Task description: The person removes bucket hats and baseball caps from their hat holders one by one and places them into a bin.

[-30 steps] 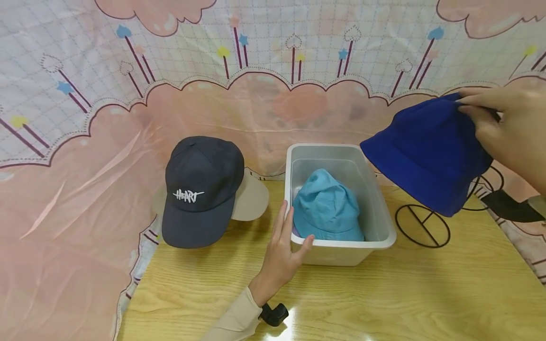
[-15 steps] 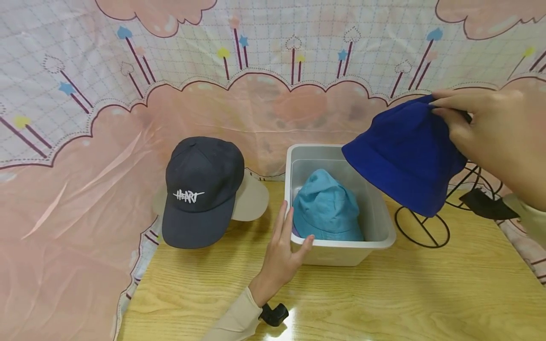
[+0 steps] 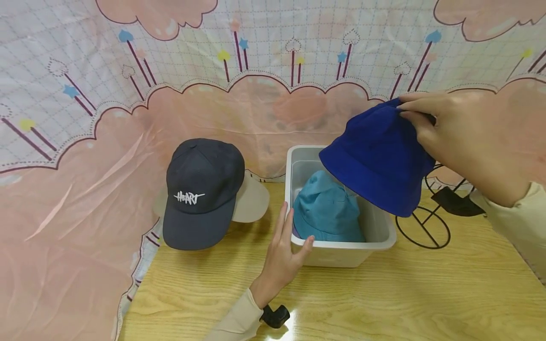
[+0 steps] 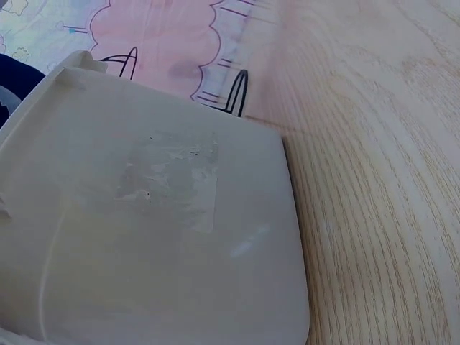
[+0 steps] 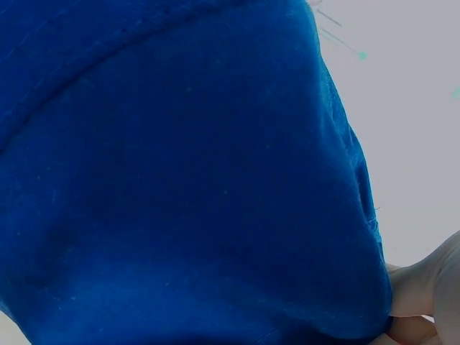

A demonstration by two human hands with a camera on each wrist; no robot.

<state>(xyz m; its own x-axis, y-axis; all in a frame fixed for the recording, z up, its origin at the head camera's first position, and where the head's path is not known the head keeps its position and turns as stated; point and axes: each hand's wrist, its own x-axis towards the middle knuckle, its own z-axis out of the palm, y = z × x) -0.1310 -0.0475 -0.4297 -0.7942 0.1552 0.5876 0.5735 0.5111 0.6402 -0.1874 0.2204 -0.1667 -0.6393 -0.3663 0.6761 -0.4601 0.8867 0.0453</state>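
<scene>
My right hand (image 3: 456, 132) pinches a royal-blue bucket hat (image 3: 375, 156) by its crown. The hat's brim hangs tilted and overlaps the right part of a pale plastic bin (image 3: 337, 255) in the head view. Blue cloth (image 5: 187, 172) fills most of the right wrist view, with fingers (image 5: 413, 291) at its lower right. Inside the bin sits a teal bucket hat (image 3: 326, 208); a sliver of purple shows beside it. At the bin's front left corner my left hand (image 3: 281, 258) touches the rim, fingers straight. The bin's wall (image 4: 172, 180) dominates the left wrist view.
A navy cap (image 3: 200, 189) lettered HEART stands raised left of the bin, with a beige brim (image 3: 251, 201) showing behind it. Black wire stands, one with a round base (image 3: 423, 224), are to the bin's right. A patterned cloth (image 3: 273, 109) hangs behind the wooden table (image 3: 384, 303).
My right hand has carried the blue bucket hat leftward, from right of the bin to over its right part. The left hand stays at the bin's rim.
</scene>
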